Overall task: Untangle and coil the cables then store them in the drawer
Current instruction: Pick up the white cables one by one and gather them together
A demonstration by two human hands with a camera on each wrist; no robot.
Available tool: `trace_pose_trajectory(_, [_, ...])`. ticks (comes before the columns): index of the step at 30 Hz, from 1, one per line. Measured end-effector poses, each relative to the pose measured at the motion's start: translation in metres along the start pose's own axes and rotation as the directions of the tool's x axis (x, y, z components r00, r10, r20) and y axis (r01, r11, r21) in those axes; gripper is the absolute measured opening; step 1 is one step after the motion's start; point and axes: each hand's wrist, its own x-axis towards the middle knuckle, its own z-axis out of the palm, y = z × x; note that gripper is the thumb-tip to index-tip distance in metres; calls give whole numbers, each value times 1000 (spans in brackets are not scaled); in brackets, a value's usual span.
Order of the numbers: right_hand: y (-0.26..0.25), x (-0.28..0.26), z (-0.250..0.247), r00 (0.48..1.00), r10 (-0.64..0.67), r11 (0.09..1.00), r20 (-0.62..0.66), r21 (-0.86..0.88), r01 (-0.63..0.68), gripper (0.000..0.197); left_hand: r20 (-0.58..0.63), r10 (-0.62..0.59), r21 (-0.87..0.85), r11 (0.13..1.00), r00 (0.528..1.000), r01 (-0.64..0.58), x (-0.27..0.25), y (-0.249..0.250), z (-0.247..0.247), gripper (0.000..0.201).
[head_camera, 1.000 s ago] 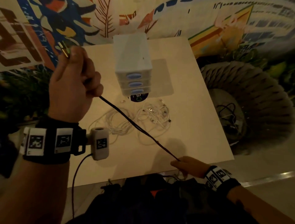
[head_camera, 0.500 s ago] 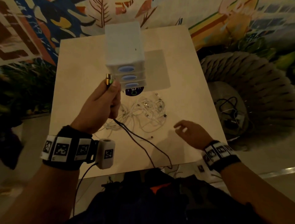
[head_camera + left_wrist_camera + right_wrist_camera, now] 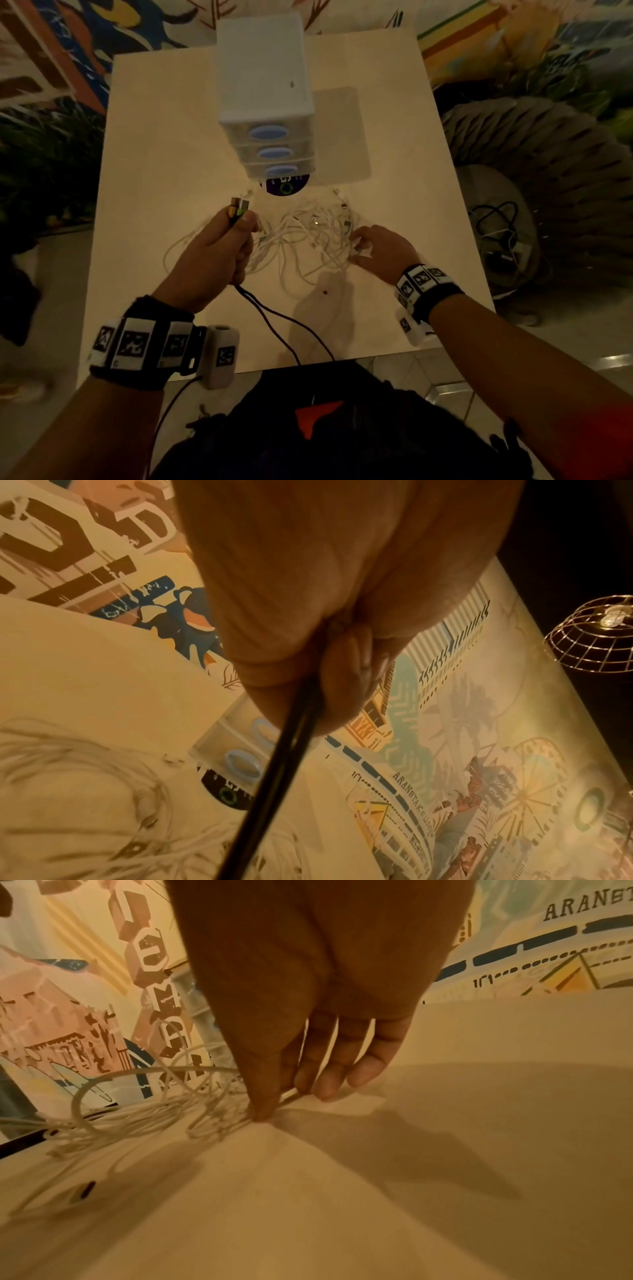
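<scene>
My left hand (image 3: pixel 245 222) grips the doubled black cable (image 3: pixel 274 318) in a fist, its metal plugs (image 3: pixel 238 207) sticking out above the thumb. The cable's two strands trail back over the table's near edge. The left wrist view shows the fist (image 3: pixel 342 669) closed round the black cable (image 3: pixel 274 777). A tangle of white cables (image 3: pixel 308 236) lies on the table in front of a white three-drawer unit (image 3: pixel 267 102), all drawers closed. My right hand (image 3: pixel 363 246) rests at the tangle's right edge, fingertips (image 3: pixel 329 1091) on the table, thumb touching the white cables (image 3: pixel 143 1112).
The beige table (image 3: pixel 154 164) ends just before my body. A round purple sticker (image 3: pixel 287 186) sits under the drawer unit's front, a clear mat (image 3: pixel 346 137) beneath it. A woven basket (image 3: pixel 548 154) with dark cables (image 3: pixel 496 226) stands on the floor to the right.
My left hand came down from high on the left to just above the table with the black cable. My right hand let go of that cable and moved forward to the white tangle.
</scene>
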Motion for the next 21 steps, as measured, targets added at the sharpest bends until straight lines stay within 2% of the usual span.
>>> trace_pose_trajectory(4, [1,2,-3,999,17,998,39,-57,-15,28,31,-40,36,999,999,39,9,-10,8,24])
trace_pose_trajectory(7, [1,-7,-10,991,56,998,123,-48,-51,30,66,-61,86,995,996,55,16,-20,12,24])
trace_pose_trajectory(10, [3,-32,-18,991,42,984,126,170,-63,19,70,-100,124,988,993,91,25,-33,12,25])
trace_pose_trajectory(14, [5,-63,-14,984,147,844,101,505,-178,13,56,-203,271,945,977,181,34,-51,17,22])
trace_pose_trajectory(18, [-7,-70,-5,977,186,750,106,626,-211,10,82,-243,492,853,967,173,42,-60,30,37])
trace_pose_trajectory(21, [-19,-72,-7,980,180,704,82,685,-186,11,97,-216,504,853,972,139,47,-66,40,38])
